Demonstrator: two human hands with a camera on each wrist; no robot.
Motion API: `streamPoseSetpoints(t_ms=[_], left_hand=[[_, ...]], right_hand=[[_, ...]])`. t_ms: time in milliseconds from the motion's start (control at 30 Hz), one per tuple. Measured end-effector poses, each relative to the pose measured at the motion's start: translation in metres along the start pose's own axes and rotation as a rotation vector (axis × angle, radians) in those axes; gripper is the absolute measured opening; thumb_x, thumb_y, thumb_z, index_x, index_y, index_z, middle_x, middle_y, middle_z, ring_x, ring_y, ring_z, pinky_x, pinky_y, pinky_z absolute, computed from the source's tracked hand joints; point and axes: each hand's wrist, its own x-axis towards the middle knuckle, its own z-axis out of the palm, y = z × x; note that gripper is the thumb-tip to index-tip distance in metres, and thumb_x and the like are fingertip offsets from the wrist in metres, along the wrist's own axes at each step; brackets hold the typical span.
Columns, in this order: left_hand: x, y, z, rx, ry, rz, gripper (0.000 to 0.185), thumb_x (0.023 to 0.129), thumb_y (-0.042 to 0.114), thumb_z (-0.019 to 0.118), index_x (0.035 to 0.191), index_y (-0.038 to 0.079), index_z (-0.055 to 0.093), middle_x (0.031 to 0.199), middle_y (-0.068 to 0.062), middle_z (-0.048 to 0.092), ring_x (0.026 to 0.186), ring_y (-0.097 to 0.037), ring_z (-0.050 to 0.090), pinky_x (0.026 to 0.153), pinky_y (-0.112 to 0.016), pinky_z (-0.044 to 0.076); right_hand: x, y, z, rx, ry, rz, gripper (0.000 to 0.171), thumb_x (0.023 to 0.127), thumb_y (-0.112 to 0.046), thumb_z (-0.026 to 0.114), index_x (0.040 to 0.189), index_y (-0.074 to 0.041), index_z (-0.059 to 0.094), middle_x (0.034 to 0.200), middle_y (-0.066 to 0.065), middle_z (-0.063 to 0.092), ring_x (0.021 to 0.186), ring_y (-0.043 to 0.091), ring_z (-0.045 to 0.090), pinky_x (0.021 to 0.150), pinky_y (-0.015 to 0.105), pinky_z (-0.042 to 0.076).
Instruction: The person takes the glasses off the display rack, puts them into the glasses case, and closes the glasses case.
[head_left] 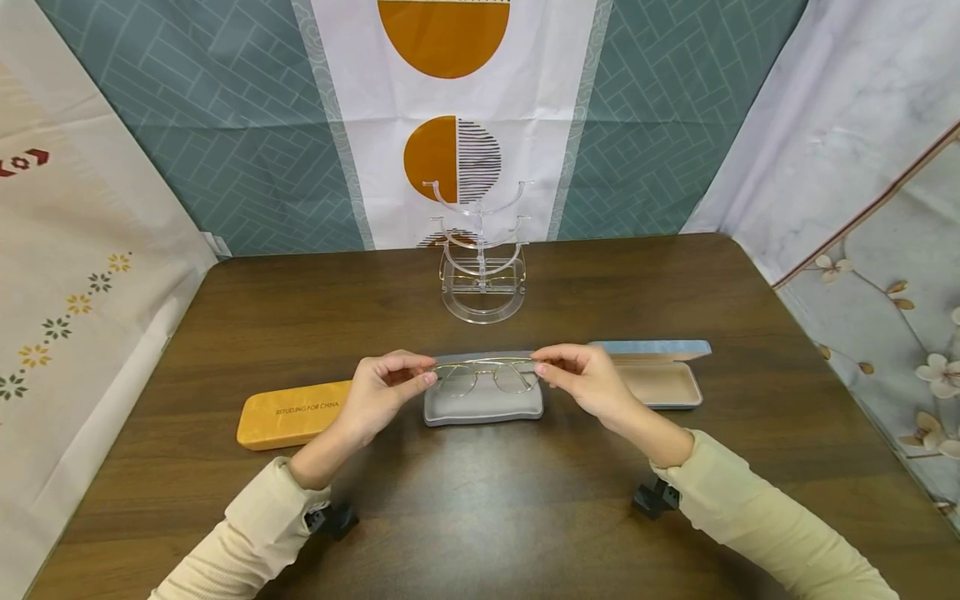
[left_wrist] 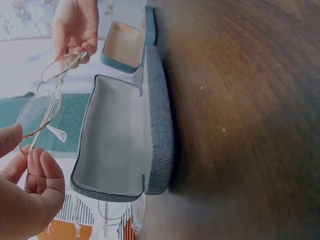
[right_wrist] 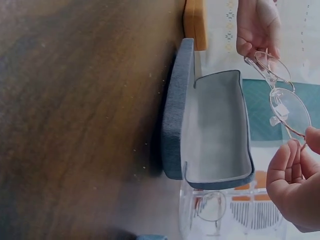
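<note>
A pair of thin gold-rimmed glasses is held up between the two hands, lenses toward the body. My left hand pinches one end of the frame between thumb and fingers. At the other end, the thumb and fingers of my right hand pinch it as well. Both wrist views show a clear-tipped temple lying across behind the lenses. Below and behind the glasses an open grey-blue glasses case stands on the table, its pale lining bare in the left wrist view.
To the left lies a closed yellow glasses case, partly hidden by the left arm. Another open case, light blue with a beige lining, sits at right behind the right hand. A clear tiered display stand at the back carries another pair of glasses.
</note>
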Motion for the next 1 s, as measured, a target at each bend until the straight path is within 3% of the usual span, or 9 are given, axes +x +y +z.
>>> streamPoseSetpoints(t_ms=[400, 633, 1000], left_hand=[[-0.007, -0.009, 0.001, 0.031, 0.000, -0.026, 0.014, 0.077, -0.004, 0.069, 0.088, -0.011, 0.066, 0.081, -0.011, 0.065, 0.071, -0.008, 0.058, 0.064, -0.019, 0.049], [-0.009, -0.013, 0.002, 0.051, 0.011, -0.060, 0.013, 0.077, -0.003, 0.068, 0.087, -0.011, 0.066, 0.083, -0.019, 0.065, 0.069, -0.007, 0.058, 0.063, -0.019, 0.048], [-0.010, -0.023, 0.005, 0.085, 0.017, -0.165, 0.010, 0.078, -0.004, 0.067, 0.086, -0.011, 0.067, 0.077, -0.012, 0.065, 0.060, -0.007, 0.052, 0.053, -0.017, 0.043]], right_hand=[[-0.003, 0.012, 0.004, -0.038, 0.003, 0.043, 0.020, 0.084, 0.000, 0.061, 0.100, 0.012, 0.063, 0.083, 0.020, 0.063, 0.063, 0.008, 0.052, 0.056, 0.024, 0.046], [-0.003, 0.018, 0.005, -0.062, -0.010, 0.043, 0.019, 0.084, 0.001, 0.061, 0.098, 0.013, 0.062, 0.084, 0.025, 0.062, 0.066, 0.022, 0.057, 0.060, 0.029, 0.051], [0.000, 0.028, 0.009, -0.084, -0.022, 0.117, 0.019, 0.084, -0.001, 0.062, 0.098, 0.013, 0.062, 0.085, 0.025, 0.063, 0.070, 0.027, 0.057, 0.064, 0.034, 0.052]])
